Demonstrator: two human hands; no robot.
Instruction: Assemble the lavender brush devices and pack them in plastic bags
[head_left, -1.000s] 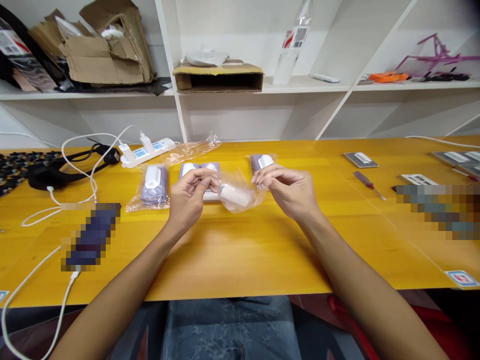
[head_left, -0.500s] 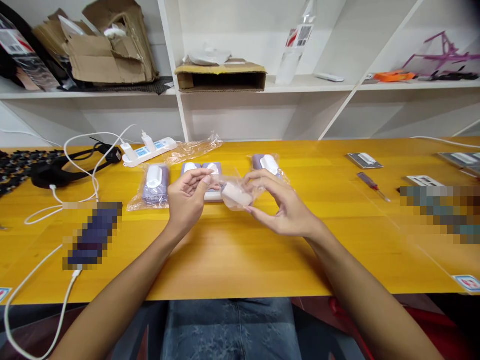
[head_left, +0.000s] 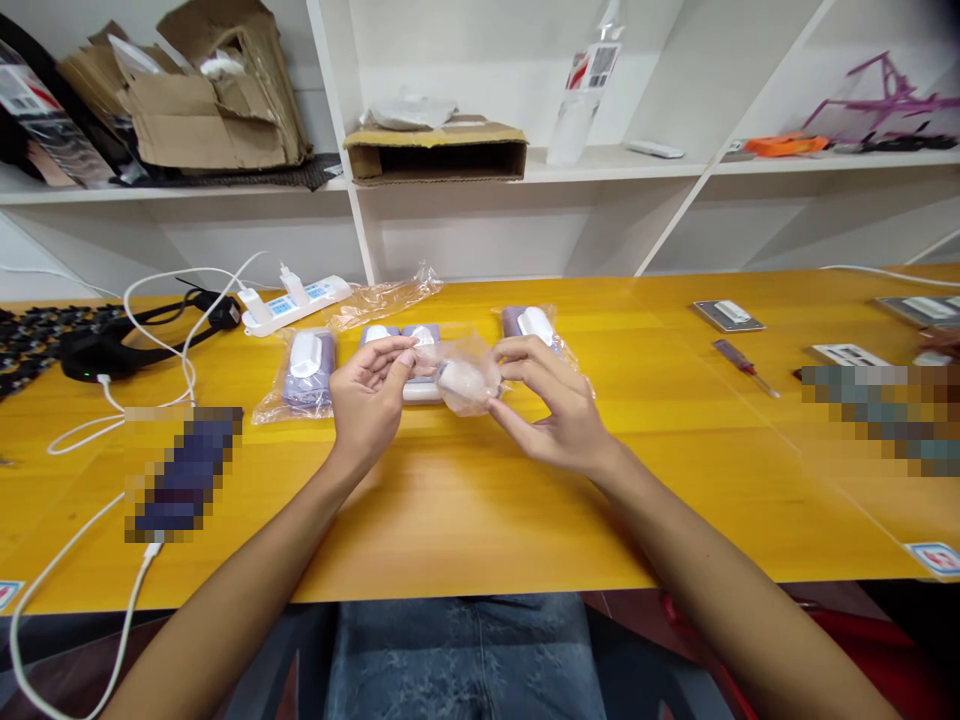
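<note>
Between my hands, just above the table, is a small clear plastic bag (head_left: 480, 358) with a rounded white item (head_left: 460, 381) inside. My left hand (head_left: 367, 400) pinches the bag's left end between thumb and fingers. At the other side, the thumb and fingertips of my right hand (head_left: 553, 408) close on the bag's edge. Behind them lie purple blocks with white tops: a bagged one (head_left: 309, 372) on the left, a pair (head_left: 421, 336) in the middle partly hidden by my left hand, and another bagged one (head_left: 534, 324) on the right.
A power strip (head_left: 296, 305) and crumpled plastic wrap (head_left: 394, 298) lie at the back. On the left are a black headset (head_left: 112, 352), white cables and a pixelated phone (head_left: 187, 470). A screwdriver (head_left: 746, 367) lies right, near a flat plate (head_left: 727, 315). Another person's hand (head_left: 937, 343) shows far right.
The bag with the white item has turned slightly between my hands and shifted a little left, my right hand moving with it. Another person's hand has appeared at the far right.
</note>
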